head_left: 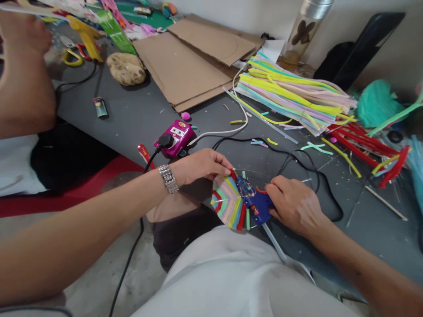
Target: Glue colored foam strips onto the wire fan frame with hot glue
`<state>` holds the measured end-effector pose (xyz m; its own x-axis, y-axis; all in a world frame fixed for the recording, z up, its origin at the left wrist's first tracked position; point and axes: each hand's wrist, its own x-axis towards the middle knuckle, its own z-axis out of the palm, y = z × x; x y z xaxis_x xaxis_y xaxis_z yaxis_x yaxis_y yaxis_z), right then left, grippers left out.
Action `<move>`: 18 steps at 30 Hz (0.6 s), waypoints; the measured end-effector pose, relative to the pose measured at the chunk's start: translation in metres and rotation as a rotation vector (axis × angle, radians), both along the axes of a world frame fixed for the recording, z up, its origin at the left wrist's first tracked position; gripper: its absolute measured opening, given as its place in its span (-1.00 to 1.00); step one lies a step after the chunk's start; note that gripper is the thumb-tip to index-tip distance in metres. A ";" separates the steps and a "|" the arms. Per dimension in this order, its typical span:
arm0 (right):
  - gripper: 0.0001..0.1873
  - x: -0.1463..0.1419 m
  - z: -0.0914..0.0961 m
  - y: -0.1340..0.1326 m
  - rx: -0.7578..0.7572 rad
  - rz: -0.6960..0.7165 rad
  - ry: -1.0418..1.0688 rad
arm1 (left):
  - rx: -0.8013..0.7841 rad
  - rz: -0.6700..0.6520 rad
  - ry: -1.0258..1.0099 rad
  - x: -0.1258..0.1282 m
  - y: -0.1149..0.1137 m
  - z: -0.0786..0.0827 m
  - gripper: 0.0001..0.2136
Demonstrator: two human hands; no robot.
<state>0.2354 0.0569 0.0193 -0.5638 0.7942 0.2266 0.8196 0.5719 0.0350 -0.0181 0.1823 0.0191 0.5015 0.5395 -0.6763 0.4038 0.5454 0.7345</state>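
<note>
My left hand (211, 164) pinches the upper edge of a round wire frame partly filled with striped pipe cleaners (228, 200) in red, yellow, mint, lilac and blue. A silver watch is on that wrist. Wrapped round the handle of a blue glue gun (259, 207) is my right hand (292, 200). The gun's nozzle end lies over the striped piece, near its red edge. A clear glue stick (274, 242) sticks out of the gun's back toward my lap. Whether the nozzle touches the piece cannot be made out.
A magenta power outlet (175, 137) with a black plug sits left of my hands. Bundled pastel pipe cleaners (291, 92) and red ones (363, 138) lie at right. Cardboard sheets (191, 61) are behind. Another person's arm (26, 83) is by a yellow glue gun (86, 37). Black cables cross the table.
</note>
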 end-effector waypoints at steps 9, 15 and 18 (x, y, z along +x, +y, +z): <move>-0.88 0.000 0.000 0.000 0.022 0.005 -0.003 | -0.007 0.010 -0.002 0.002 0.000 0.002 -0.79; -0.90 0.003 -0.001 0.000 0.001 0.004 -0.007 | -0.006 0.004 -0.001 0.001 0.000 0.003 -0.78; -0.91 0.004 -0.002 -0.001 -0.005 0.003 -0.008 | -0.007 -0.001 -0.003 0.000 0.000 0.003 -0.78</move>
